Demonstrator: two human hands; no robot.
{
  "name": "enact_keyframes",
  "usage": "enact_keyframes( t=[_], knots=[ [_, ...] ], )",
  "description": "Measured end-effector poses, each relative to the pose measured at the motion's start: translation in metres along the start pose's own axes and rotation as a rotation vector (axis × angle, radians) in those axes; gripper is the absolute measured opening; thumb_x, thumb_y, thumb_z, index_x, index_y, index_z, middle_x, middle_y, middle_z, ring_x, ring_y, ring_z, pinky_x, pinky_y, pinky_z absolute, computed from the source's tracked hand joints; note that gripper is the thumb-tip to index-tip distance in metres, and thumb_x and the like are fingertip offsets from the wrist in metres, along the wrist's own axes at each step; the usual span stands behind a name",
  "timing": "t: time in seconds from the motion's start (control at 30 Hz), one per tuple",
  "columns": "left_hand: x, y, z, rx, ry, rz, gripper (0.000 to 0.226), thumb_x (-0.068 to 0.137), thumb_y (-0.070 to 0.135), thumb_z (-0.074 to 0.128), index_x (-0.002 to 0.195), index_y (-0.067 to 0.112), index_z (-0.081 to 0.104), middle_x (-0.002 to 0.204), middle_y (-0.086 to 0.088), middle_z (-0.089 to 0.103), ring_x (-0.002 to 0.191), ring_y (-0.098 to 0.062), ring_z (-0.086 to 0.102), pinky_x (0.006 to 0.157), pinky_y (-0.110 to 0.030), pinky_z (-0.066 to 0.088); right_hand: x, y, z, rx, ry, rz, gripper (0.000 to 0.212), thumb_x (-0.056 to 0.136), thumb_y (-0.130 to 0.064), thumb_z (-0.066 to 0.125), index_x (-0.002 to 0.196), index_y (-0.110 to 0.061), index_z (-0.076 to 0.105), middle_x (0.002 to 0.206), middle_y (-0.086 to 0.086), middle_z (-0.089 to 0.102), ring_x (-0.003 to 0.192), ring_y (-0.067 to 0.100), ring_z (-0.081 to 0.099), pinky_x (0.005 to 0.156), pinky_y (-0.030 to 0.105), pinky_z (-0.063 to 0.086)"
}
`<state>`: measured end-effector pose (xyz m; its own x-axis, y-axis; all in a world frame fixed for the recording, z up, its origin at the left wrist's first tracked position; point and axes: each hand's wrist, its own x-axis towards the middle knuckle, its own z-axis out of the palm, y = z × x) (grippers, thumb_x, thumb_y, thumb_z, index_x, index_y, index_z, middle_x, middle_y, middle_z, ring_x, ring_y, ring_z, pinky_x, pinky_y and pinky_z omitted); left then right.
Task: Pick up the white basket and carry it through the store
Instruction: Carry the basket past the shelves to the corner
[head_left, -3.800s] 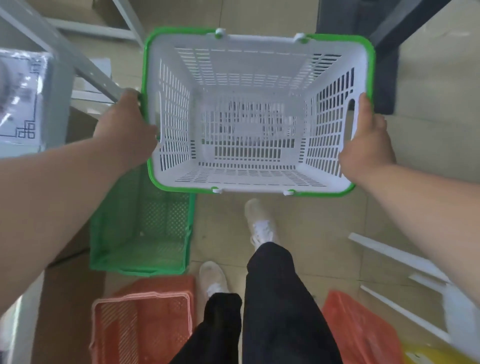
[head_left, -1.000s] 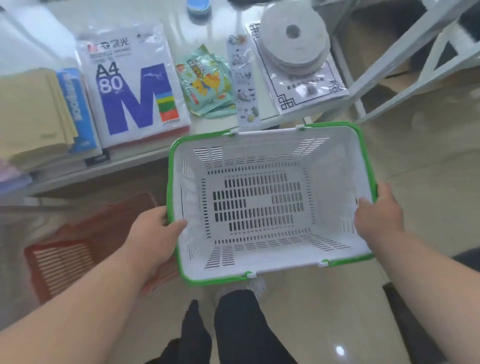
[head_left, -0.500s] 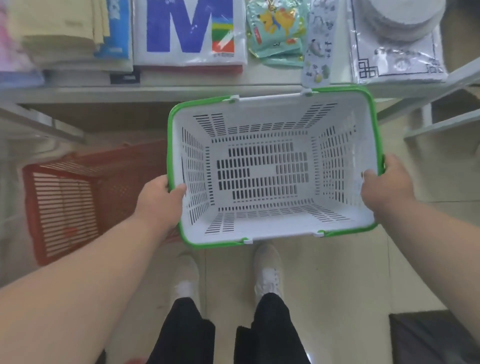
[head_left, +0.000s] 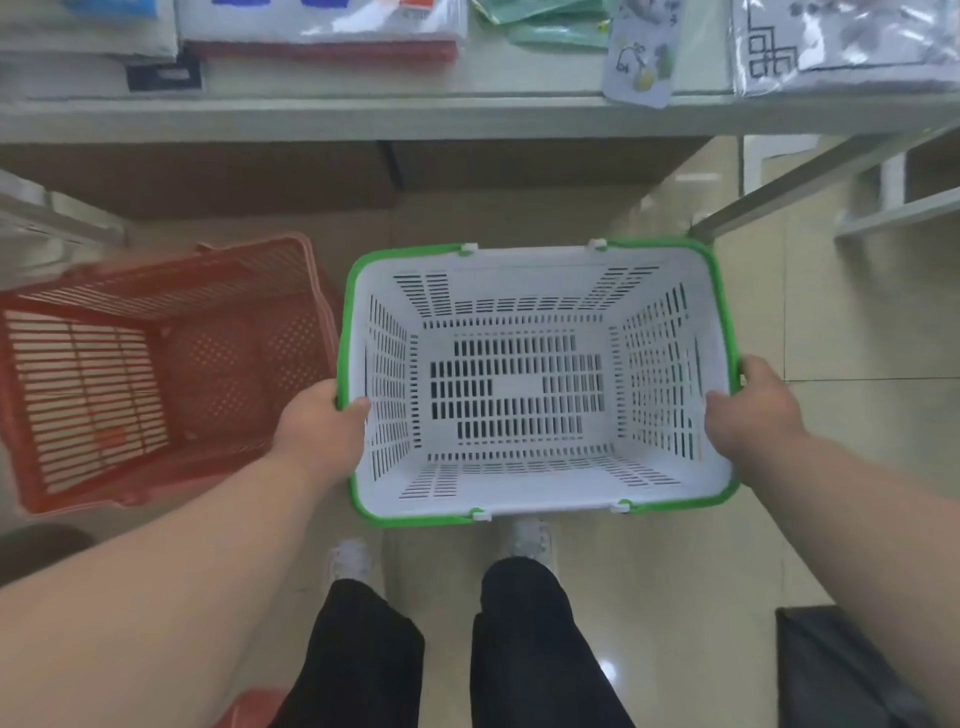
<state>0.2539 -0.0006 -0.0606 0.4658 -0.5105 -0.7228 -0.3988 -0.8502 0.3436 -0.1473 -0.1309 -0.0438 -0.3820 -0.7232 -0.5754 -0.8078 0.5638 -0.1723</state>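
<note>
The white basket (head_left: 519, 488) with a green rim and slotted walls hangs above the tiled floor in front of my legs, and nothing lies inside it. My left hand (head_left: 324, 428) grips its left rim, thumb hooked over the inside wall. My right hand (head_left: 753, 410) grips the right rim the same way. Both arms reach forward and down, and my two white shoes show just below the basket.
A red basket (head_left: 156, 374) lies tipped on the floor to the left. A white shelf (head_left: 363, 117) with packaged stationery runs across the top, its slanted leg (head_left: 810, 176) at the right. A dark mat (head_left: 841, 670) lies at the lower right.
The view has tilted further down, so the shelf slid to the top edge. The basket sits lower and further from the shelf. Both hands keep the same grip.
</note>
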Motion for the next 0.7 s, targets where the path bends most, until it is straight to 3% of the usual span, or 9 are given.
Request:
enact_keyframes(
  t=[0.2, 0.33, 0.47, 0.57, 0.7],
  knots=[
    [0.011, -0.027, 0.028, 0.084, 0.007, -0.046, 0.027, 0.104, 0.024, 0.062, 0.122, 0.01, 0.077, 0.111, -0.009, 0.074, 0.095, -0.029, 0.062, 0.081, -0.034, 0.045, 0.005, 0.017, 0.033, 0.014, -0.02, 0.011, 0.038, 0.097, -0.015, 0.052, 0.135, -0.018, 0.053, 0.109, 0.01, 0.063, 0.093, 0.034, 0.059, 0.081, 0.036, 0.049],
    [0.013, -0.037, 0.042, 0.242, 0.025, -0.018, 0.022, 0.1, 0.027, 0.067, 0.112, 0.009, 0.074, 0.096, -0.007, 0.064, 0.091, -0.032, 0.06, 0.079, -0.038, 0.047, 0.012, 0.033, 0.046, -0.091, 0.045, -0.031, 0.043, 0.094, -0.021, 0.056, 0.136, -0.013, 0.055, 0.128, 0.019, 0.057, 0.116, 0.038, 0.055, 0.094, 0.04, 0.046],
    [0.022, -0.041, 0.051, 0.336, 0.013, -0.085, 0.035, 0.095, 0.041, 0.068, 0.104, 0.007, 0.071, 0.104, -0.017, 0.073, 0.09, -0.036, 0.064, 0.075, -0.038, 0.049, 0.019, 0.032, 0.059, 0.067, -0.068, 0.051, 0.062, 0.092, -0.029, 0.067, 0.148, -0.023, 0.04, 0.114, 0.005, 0.062, 0.099, 0.031, 0.063, 0.087, 0.041, 0.054],
    [0.026, -0.04, 0.055, 0.369, 0.075, -0.087, 0.047, 0.092, 0.043, 0.072, 0.116, 0.004, 0.063, 0.113, -0.023, 0.072, 0.102, -0.045, 0.069, 0.079, -0.043, 0.054, 0.031, 0.031, 0.068, 0.1, -0.109, 0.086, 0.042, 0.096, -0.023, 0.063, 0.136, -0.02, 0.051, 0.11, 0.005, 0.062, 0.099, 0.034, 0.062, 0.091, 0.046, 0.054],
    [0.027, -0.035, 0.054, 0.385, 0.072, -0.032, 0.046, 0.091, 0.041, 0.072, 0.123, 0.012, 0.056, 0.115, -0.021, 0.073, 0.103, -0.046, 0.07, 0.084, -0.05, 0.058, 0.036, 0.03, 0.072, 0.157, -0.101, 0.111, 0.017, 0.098, -0.014, 0.055, 0.115, -0.02, 0.055, 0.1, 0.007, 0.058, 0.091, 0.033, 0.057, 0.081, 0.039, 0.05]
  ],
)
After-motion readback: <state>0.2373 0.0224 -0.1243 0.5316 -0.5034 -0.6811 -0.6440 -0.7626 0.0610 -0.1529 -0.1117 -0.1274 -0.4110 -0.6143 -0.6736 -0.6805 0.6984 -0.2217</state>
